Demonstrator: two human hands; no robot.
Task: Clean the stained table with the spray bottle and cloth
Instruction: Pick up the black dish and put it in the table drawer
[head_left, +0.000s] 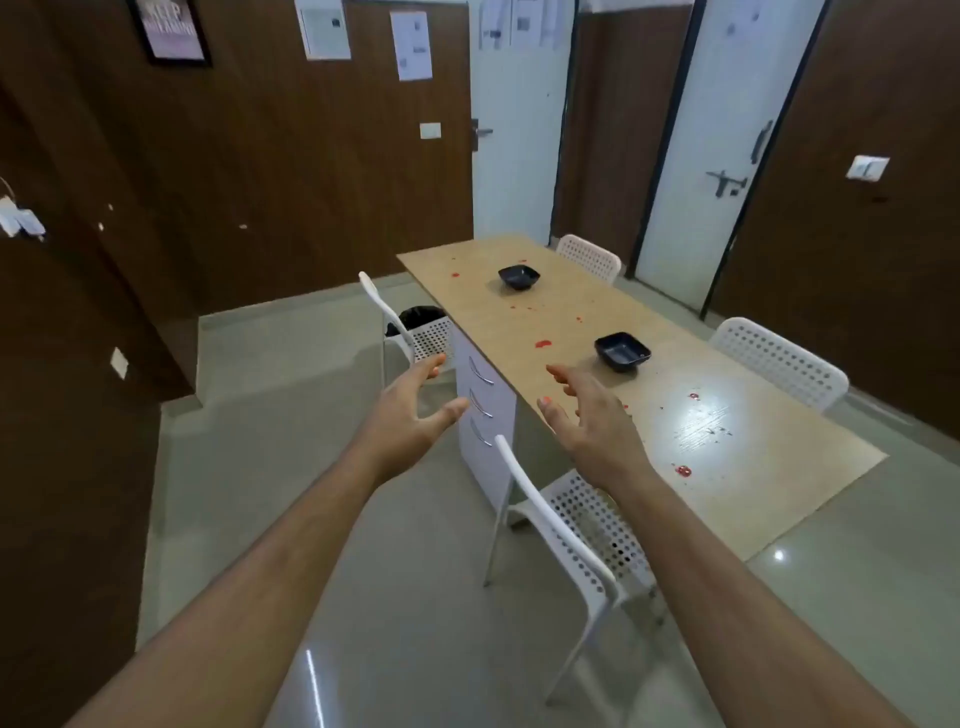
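Note:
A long light-wood table (753, 467) stretches away to the right of me, spotted with red stains (543, 344) along its length. Another red blot (683, 471) lies near its close end. My left hand (415, 410) is held out in the air over the floor, left of the table, fingers spread and holding nothing. My right hand (592, 415) hovers at the table's near long edge, fingers relaxed and empty. No spray bottle or cloth is in view.
Two black bowls (519, 276) (622, 351) stand on the table. White perforated chairs (571, 525) (415, 332) line the left side, two more (779, 358) (589, 254) the right. A white drawer unit (483, 410) sits under the table. A black-lined bin (421, 318) stands behind the far chair.

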